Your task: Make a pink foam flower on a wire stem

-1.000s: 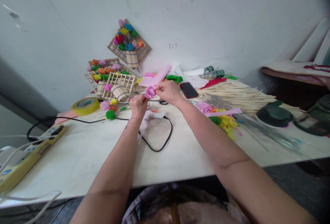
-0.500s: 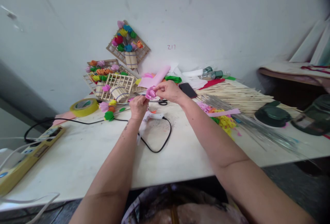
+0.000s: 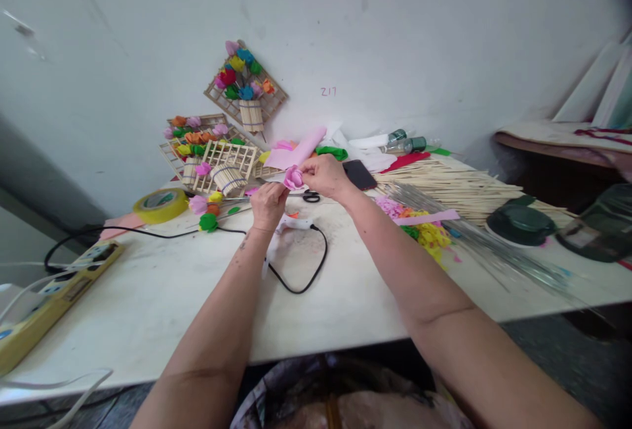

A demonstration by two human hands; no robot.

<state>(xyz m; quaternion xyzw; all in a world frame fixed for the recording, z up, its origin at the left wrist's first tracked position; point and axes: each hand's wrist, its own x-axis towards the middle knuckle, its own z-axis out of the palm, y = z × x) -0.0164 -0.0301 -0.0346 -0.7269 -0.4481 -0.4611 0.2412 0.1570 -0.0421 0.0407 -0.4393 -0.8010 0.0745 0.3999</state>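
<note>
A pink paper flower (image 3: 293, 177) is held up between my hands above the table. My left hand (image 3: 269, 205) is closed at the flower's base, where a stem may be hidden by the fingers. On the other side, the fingertips of my right hand (image 3: 324, 176) pinch the flower's petals. Below my left hand lies a white glue gun (image 3: 296, 223) with a black cord, partly covered by the hand and wrist. Black-handled scissors (image 3: 311, 197) rest just behind the hands, and pink crepe paper (image 3: 301, 149) lies beyond them.
Left are a yellow tape roll (image 3: 160, 205), finished paper flowers (image 3: 208, 221) and a yellow power strip (image 3: 64, 301). Bamboo lattices with flowers (image 3: 247, 90) lean on the wall. Right are a phone (image 3: 360, 174), paper scraps (image 3: 429, 235), wires (image 3: 494, 245), bamboo sticks (image 3: 454, 185) and a dark green lid (image 3: 521, 222).
The pink flower has shifted slightly right and its opening has turned. My left hand has moved slightly right with it; my right fingers remain on the petals.
</note>
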